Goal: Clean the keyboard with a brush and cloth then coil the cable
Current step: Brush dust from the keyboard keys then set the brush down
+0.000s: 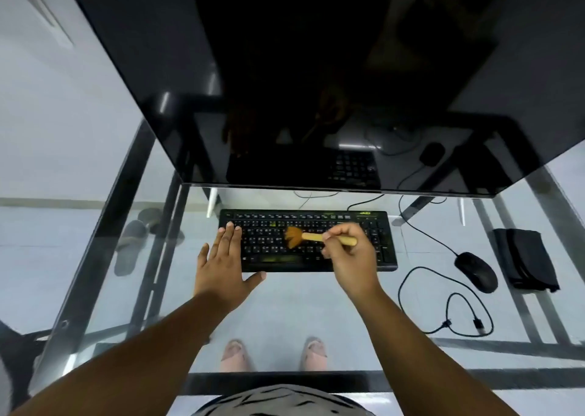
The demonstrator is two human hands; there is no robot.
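While the left hand (221, 263) lies flat, fingers spread, on the black keyboard (308, 240) — right hand (348, 257) fingers pinch a wooden brush (316, 236), bristles touching keys.

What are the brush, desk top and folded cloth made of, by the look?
Brush: pale wooden handle, tan-orange bristles, fibre unclear.
Desk top: clear glass on a metal frame; floor and feet show through it.
Cloth: dark, matte, soft folds; probably fabric, weave unreadable.

The right hand (348, 254) hides some keys of the keyboard (364, 225), the key legends are too small to read, and the monitor (285, 67) is cut off at the top edge.
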